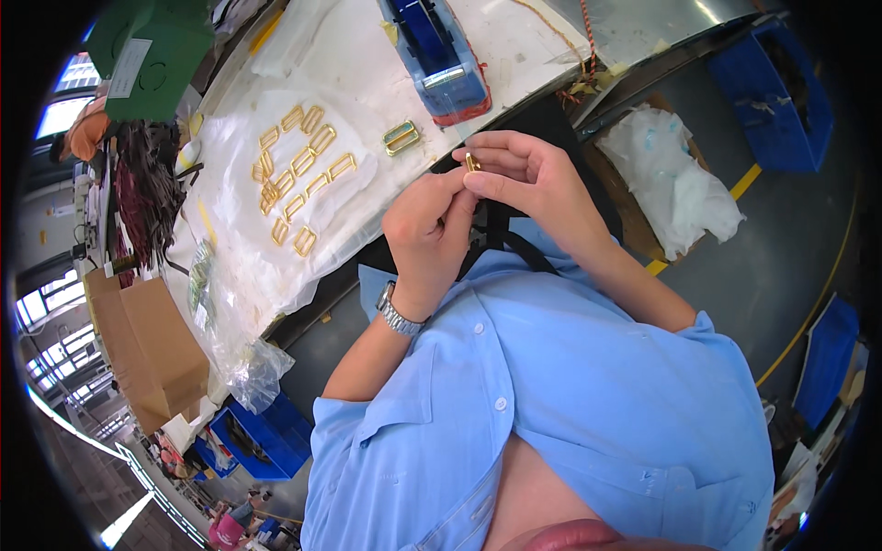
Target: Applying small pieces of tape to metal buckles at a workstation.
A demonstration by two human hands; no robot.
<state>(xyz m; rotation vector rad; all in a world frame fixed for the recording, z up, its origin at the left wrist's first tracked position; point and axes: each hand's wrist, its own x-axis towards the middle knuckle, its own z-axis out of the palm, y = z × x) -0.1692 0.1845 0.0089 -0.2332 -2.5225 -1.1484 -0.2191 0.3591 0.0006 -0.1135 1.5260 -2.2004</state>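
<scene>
My left hand (426, 225), a steel watch on its wrist, and my right hand (542, 179) meet in front of my chest, just off the table's near edge. Between their fingertips is a small shiny gold metal buckle (471, 163), seen nearly edge-on and partly covered by the fingers. Both hands are closed around it in a pinch. On the table close by lies another gold buckle (401, 138) with green showing in its openings. Farther left, several gold rectangular buckles (303, 162) are spread over a white plastic sheet (248, 119).
A blue tape dispenser (448, 81) stands on the table (528, 55) beyond my hands. A clear plastic bag (253, 375) and a brown carton (152, 344) are at the left. White plastic bags (666, 179) fill a box at the right, near a blue bin (767, 101).
</scene>
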